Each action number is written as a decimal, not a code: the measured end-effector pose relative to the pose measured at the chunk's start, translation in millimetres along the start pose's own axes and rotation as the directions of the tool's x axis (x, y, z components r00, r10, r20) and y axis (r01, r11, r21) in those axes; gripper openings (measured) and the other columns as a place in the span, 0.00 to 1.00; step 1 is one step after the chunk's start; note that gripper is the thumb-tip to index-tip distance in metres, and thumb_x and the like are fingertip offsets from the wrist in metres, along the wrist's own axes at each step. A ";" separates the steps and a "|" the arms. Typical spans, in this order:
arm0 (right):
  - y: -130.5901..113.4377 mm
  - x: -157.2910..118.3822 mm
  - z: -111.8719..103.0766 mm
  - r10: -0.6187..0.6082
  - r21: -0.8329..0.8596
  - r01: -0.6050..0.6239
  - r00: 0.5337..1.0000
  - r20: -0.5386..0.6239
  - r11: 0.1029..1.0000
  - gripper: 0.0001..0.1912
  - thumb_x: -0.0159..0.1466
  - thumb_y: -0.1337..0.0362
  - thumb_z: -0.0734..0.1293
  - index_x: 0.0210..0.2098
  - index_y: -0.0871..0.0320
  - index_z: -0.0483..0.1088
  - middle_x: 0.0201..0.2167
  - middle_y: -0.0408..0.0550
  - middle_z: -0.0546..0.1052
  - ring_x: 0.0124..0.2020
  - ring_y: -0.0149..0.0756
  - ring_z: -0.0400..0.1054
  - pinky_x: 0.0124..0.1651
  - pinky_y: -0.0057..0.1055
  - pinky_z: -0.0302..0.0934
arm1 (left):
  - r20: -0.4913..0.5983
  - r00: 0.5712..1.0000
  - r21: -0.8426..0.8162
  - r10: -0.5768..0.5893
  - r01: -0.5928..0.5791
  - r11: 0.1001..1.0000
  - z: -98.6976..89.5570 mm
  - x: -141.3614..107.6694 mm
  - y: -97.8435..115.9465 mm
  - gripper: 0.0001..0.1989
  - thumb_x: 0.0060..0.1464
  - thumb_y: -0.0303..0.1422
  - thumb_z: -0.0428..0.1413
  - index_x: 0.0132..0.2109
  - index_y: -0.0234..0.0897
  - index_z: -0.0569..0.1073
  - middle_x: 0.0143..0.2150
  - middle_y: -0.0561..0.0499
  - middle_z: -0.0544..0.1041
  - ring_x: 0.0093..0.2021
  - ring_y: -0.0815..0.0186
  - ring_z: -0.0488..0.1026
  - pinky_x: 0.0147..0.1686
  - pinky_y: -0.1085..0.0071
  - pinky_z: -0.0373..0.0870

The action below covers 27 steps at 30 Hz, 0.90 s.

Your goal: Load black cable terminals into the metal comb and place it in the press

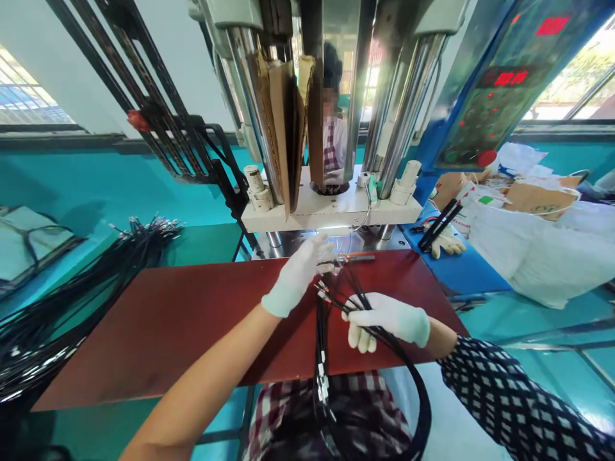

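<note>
My left hand point(298, 272), in a white glove, reaches over the far edge of the red-brown board point(216, 314), close to the lower plate of the press point(331, 214). Its fingers are blurred, and a dark strand shows between thumb and fingers; whether they grip it I cannot tell. My right hand point(384, 318), also gloved, is closed round a bundle of black cables point(401, 352) whose ends fan out toward the left hand. More black cables with white connectors point(321, 378) hang over the board's near edge onto my lap. An orange-and-grey strip point(358, 258) lies at the far edge.
Metal columns point(403, 115) and folded cardboard point(283, 128) stand above the press plate. A control panel point(500, 83) with red digits is at right, above white bags point(538, 237) and a spare glove point(446, 243). Many black cables point(96, 282) lie at left.
</note>
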State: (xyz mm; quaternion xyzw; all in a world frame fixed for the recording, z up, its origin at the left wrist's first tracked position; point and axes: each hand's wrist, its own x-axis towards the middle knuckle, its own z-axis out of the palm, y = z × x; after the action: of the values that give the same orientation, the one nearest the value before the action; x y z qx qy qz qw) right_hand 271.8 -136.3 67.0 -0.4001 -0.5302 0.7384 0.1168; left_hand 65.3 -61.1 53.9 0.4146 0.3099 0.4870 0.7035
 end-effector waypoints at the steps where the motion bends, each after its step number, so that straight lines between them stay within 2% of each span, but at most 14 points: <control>1: 3.5 8.9 3.0 0.008 0.014 -0.009 1.000 0.024 1.000 0.25 0.57 0.45 0.70 0.36 0.61 0.63 0.30 0.54 0.80 0.25 0.33 0.74 0.25 0.25 0.67 | 0.056 0.998 -0.005 -0.021 0.022 1.000 -7.3 2.2 -1.3 0.35 0.50 0.55 0.59 0.58 0.36 0.69 0.56 0.39 0.73 0.45 0.60 0.75 0.44 0.65 0.72; 3: 7.0 21.8 3.1 0.029 0.070 -0.032 0.999 0.043 0.997 0.26 0.55 0.46 0.73 0.38 0.62 0.64 0.32 0.54 0.80 0.27 0.33 0.75 0.28 0.25 0.69 | 0.156 0.987 0.056 -0.046 0.038 0.998 -14.3 -0.1 -8.0 0.32 0.55 0.52 0.57 0.56 0.32 0.73 0.54 0.37 0.76 0.46 0.59 0.75 0.47 0.64 0.72; 6: 1.6 34.5 -2.2 0.061 0.207 -0.067 0.998 0.033 0.976 0.29 0.53 0.50 0.76 0.44 0.63 0.66 0.34 0.52 0.80 0.31 0.33 0.77 0.33 0.25 0.71 | 0.202 0.979 0.184 -0.040 0.002 0.983 -10.1 -9.4 -18.5 0.28 0.60 0.50 0.53 0.55 0.29 0.75 0.49 0.38 0.80 0.46 0.57 0.76 0.49 0.63 0.71; 9: -7.9 46.0 -4.5 0.094 0.321 -0.083 0.995 -0.020 0.943 0.22 0.56 0.54 0.75 0.41 0.63 0.70 0.36 0.51 0.79 0.32 0.30 0.76 0.32 0.22 0.71 | 0.221 0.975 0.222 -0.019 -0.032 0.975 -4.8 -13.0 -20.5 0.27 0.62 0.49 0.51 0.54 0.30 0.75 0.49 0.40 0.79 0.47 0.57 0.77 0.53 0.62 0.70; 11: -9.6 52.3 -5.0 0.116 0.358 -0.080 0.990 -0.081 0.930 0.17 0.58 0.58 0.74 0.38 0.64 0.71 0.35 0.49 0.78 0.30 0.27 0.74 0.30 0.19 0.68 | 0.215 0.976 0.260 -0.037 -0.020 0.965 -10.4 -10.8 -16.7 0.29 0.63 0.51 0.47 0.53 0.29 0.75 0.48 0.38 0.79 0.45 0.57 0.77 0.52 0.61 0.71; 13: -6.1 55.7 -5.7 0.096 0.357 -0.045 0.987 -0.127 0.933 0.15 0.57 0.59 0.75 0.34 0.64 0.71 0.31 0.47 0.76 0.26 0.23 0.70 0.26 0.16 0.65 | 0.123 0.992 0.425 0.019 -0.070 0.902 -24.3 -5.3 -10.5 0.30 0.65 0.50 0.42 0.52 0.29 0.74 0.47 0.38 0.79 0.45 0.56 0.76 0.50 0.59 0.71; 14: -3.2 56.3 -6.1 0.074 0.346 -0.021 0.987 -0.140 0.938 0.15 0.55 0.59 0.76 0.33 0.65 0.71 0.29 0.46 0.75 0.24 0.22 0.68 0.25 0.15 0.63 | 0.068 0.994 0.580 0.086 -0.110 0.807 -32.8 -1.4 -7.5 0.27 0.65 0.47 0.42 0.52 0.30 0.74 0.48 0.38 0.78 0.47 0.55 0.75 0.51 0.58 0.70; 16: 2.6 56.2 -5.7 0.037 0.319 0.010 0.989 -0.144 0.948 0.16 0.53 0.60 0.76 0.30 0.65 0.70 0.25 0.44 0.73 0.22 0.21 0.65 0.22 0.15 0.59 | 0.051 0.980 0.894 0.191 -0.130 0.428 -47.7 9.1 -4.2 0.19 0.62 0.39 0.48 0.51 0.33 0.74 0.51 0.39 0.75 0.53 0.53 0.70 0.56 0.55 0.66; 18: 6.0 55.8 -2.9 0.047 0.303 -0.009 0.992 -0.115 0.953 0.15 0.51 0.62 0.76 0.31 0.64 0.70 0.24 0.44 0.73 0.22 0.22 0.65 0.22 0.16 0.58 | 0.116 0.985 0.993 0.127 -0.117 0.002 -54.8 22.4 -6.1 0.18 0.56 0.34 0.54 0.52 0.35 0.75 0.53 0.40 0.73 0.55 0.50 0.66 0.58 0.53 0.62; 19: 6.7 55.7 -0.5 0.062 0.293 -0.033 0.994 -0.089 0.955 0.15 0.51 0.63 0.75 0.32 0.64 0.70 0.25 0.45 0.74 0.23 0.24 0.66 0.22 0.17 0.59 | 0.133 0.989 0.984 0.067 -0.124 -0.130 -54.9 29.2 -8.6 0.19 0.54 0.34 0.55 0.53 0.36 0.74 0.53 0.40 0.72 0.55 0.49 0.66 0.56 0.53 0.62; 21: 6.7 54.5 5.5 0.085 0.253 -0.074 0.996 -0.032 0.965 0.13 0.53 0.62 0.73 0.33 0.63 0.70 0.27 0.46 0.76 0.25 0.26 0.69 0.24 0.19 0.62 | 0.145 0.989 0.962 0.003 -0.140 -0.233 -51.3 39.4 -13.9 0.17 0.57 0.36 0.54 0.51 0.37 0.75 0.51 0.41 0.72 0.52 0.50 0.67 0.51 0.55 0.64; 23: 6.2 49.9 11.7 0.083 0.149 -0.080 0.996 -0.019 0.986 0.10 0.57 0.62 0.69 0.35 0.63 0.70 0.28 0.47 0.77 0.26 0.28 0.71 0.26 0.22 0.64 | 0.147 0.989 0.959 -0.005 -0.144 -0.246 -49.3 40.0 -15.8 0.15 0.60 0.38 0.51 0.48 0.37 0.77 0.47 0.41 0.73 0.49 0.52 0.68 0.48 0.57 0.64; 25: 6.0 40.8 17.2 0.049 -0.067 -0.054 0.995 -0.082 0.996 0.07 0.62 0.63 0.65 0.37 0.62 0.68 0.28 0.47 0.77 0.26 0.30 0.72 0.27 0.24 0.64 | 0.152 0.988 0.958 -0.012 -0.151 -0.244 -54.7 28.3 -13.0 0.15 0.62 0.38 0.50 0.47 0.38 0.77 0.45 0.42 0.74 0.48 0.52 0.69 0.48 0.58 0.63; 27: 6.1 30.2 22.3 -0.020 -0.389 -0.064 0.978 -0.208 0.919 0.05 0.66 0.65 0.62 0.36 0.60 0.67 0.29 0.46 0.77 0.27 0.31 0.72 0.31 0.27 0.62 | 0.127 0.992 0.963 -0.001 -0.123 -0.241 -66.5 7.9 -7.4 0.14 0.62 0.38 0.49 0.47 0.38 0.76 0.45 0.43 0.74 0.48 0.54 0.70 0.48 0.59 0.63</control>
State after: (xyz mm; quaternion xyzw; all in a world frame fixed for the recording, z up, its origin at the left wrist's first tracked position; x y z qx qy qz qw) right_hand 237.6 -136.1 50.2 -0.4963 -0.6480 0.5721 0.0803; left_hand 15.3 -36.3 16.2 0.8426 0.5250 0.0741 0.0946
